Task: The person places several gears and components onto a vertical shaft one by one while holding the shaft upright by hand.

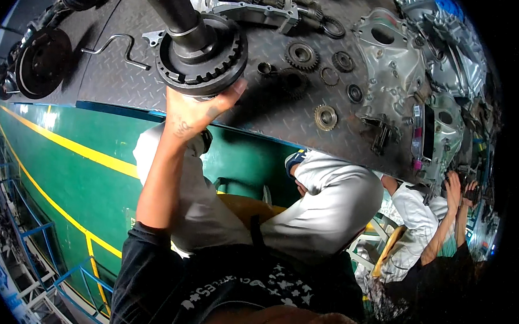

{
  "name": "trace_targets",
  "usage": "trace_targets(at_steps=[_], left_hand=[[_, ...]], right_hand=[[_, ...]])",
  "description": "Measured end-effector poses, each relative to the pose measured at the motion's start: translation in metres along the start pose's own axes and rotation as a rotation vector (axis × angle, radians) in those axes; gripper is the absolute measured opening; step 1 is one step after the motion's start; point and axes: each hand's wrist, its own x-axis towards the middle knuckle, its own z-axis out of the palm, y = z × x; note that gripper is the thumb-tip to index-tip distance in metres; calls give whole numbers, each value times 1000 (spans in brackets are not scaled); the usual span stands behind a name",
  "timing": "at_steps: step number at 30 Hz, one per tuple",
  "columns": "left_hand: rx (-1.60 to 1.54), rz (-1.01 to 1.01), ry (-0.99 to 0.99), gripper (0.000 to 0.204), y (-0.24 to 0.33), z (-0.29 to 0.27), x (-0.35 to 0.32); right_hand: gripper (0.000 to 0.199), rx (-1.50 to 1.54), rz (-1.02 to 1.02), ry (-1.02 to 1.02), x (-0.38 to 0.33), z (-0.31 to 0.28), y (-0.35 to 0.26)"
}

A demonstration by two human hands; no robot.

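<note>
My left hand (pixel 195 110) is closed under the near rim of a large dark toothed ring gear (pixel 232 65), its thumb along the right side. A thick metal shaft (pixel 173 10) stands up from the gear's middle and runs past the top edge of the view. Most of my fingers are hidden beneath the gear, which is held up at the near edge of the metal table. To its left lies a bent metal rod (pixel 125 46). Several loose gears, among them a dark gear (pixel 302 55) and a brass-coloured gear (pixel 326 117), lie to its right. My right hand does not show.
An open gearbox housing (pixel 266 14) with shafts stands at the back of the tread-plate table (pixel 226 117). Large cast housings (pixel 388 57) crowd the right. A dark round drum (pixel 44 63) is at left. A co-worker's hands (pixel 454 191) work at far right.
</note>
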Motion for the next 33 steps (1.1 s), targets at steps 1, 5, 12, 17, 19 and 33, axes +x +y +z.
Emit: trace_targets(at_steps=[1,5,12,17,19,33], left_hand=[[-2,0,1,42,0,0,-1],[10,2,-20,40,2,3,2],[8,-51,32,37,2,0,-2],[-20,-21,16,36,7,7,5],[-1,-1,35,35,10,2,0],[-35,-20,32,37,4,2,2]], right_hand=[[46,-4,-5,-3,1,1,-2],[45,11,-12,-10,1,9,-1],[43,22,-66,-36,13,21,-16],[42,31,-72,-2,7,14,-17],[42,85,-75,21,15,8,-13],[39,291,84,333,7,-128,41]])
